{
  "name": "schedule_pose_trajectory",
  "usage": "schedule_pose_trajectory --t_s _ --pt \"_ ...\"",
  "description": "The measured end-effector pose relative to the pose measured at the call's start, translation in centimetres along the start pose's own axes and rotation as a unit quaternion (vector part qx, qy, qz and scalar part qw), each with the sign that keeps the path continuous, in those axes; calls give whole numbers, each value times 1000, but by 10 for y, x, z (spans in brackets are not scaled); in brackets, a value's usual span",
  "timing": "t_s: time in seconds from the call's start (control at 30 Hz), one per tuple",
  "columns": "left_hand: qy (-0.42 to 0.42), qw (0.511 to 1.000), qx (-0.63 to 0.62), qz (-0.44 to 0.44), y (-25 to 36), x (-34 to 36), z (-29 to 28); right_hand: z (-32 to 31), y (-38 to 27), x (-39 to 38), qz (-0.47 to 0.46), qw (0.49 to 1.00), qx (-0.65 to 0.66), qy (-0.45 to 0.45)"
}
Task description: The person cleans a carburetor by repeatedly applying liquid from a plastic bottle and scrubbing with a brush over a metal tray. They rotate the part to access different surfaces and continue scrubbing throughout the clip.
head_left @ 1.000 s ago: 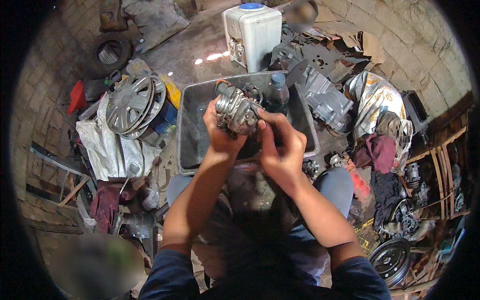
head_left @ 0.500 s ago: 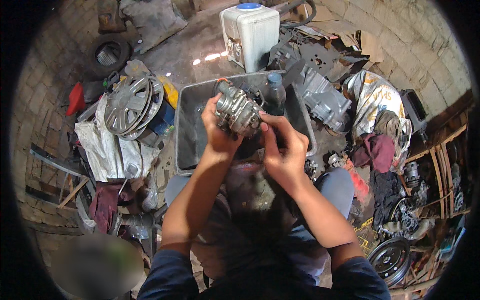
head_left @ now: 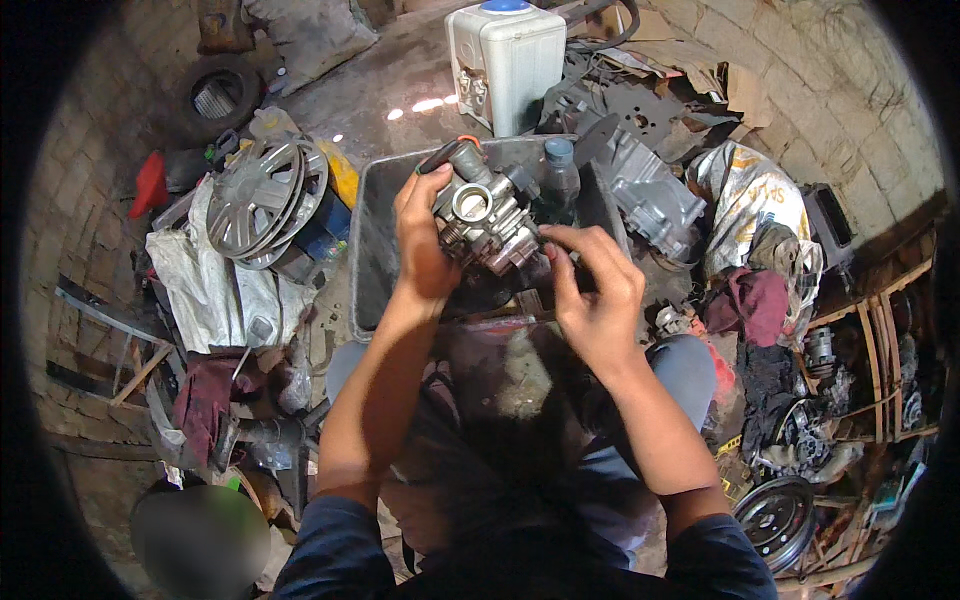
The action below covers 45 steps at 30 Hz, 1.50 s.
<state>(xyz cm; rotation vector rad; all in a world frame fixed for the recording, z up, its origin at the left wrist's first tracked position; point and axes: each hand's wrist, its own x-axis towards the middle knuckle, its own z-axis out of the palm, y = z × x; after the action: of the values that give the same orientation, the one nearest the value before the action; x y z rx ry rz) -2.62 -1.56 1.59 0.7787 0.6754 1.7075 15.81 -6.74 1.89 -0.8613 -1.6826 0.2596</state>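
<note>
A silver-grey metal carburetor (head_left: 490, 222) with a round open bore is held up over a grey plastic tub (head_left: 372, 290). My left hand (head_left: 425, 240) wraps round its left side, thumb up along it. At its right edge my right hand (head_left: 595, 290) pinches with thumb and forefinger on the side of the carburetor; what exactly lies between the fingertips is too small to make out. A clear bottle with a blue cap (head_left: 558, 180) stands in the tub, just beyond my right hand.
A white plastic tank (head_left: 510, 70) stands behind the tub. Wheel covers (head_left: 255, 205) lie on the left, with a tyre (head_left: 220, 100) farther back. At the right are a grey metal casing (head_left: 650, 195), a white sack (head_left: 750, 200) and a black wheel rim (head_left: 775, 525).
The carburetor has been turned, so its round bore now faces up toward me. My left hand has shifted slightly left, my right hand slightly right; both still touch it.
</note>
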Motion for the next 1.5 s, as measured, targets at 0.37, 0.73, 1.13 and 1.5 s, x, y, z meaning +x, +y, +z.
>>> schedule_pose_trajectory --t_s 0.37,0.73,1.13,1.5 --pt "-41 995 78 36 -4 4 -17 6 -1 -17 -12 998 -1 -54" --pt "23 999 16 14 -9 6 -11 10 9 -4 80 997 1 -13" --pt "50 999 -2 -21 -7 -3 2 9 10 -15 63 997 13 -33" --pt "-27 979 177 94 -18 9 -3 3 -1 -8 107 992 16 -61"
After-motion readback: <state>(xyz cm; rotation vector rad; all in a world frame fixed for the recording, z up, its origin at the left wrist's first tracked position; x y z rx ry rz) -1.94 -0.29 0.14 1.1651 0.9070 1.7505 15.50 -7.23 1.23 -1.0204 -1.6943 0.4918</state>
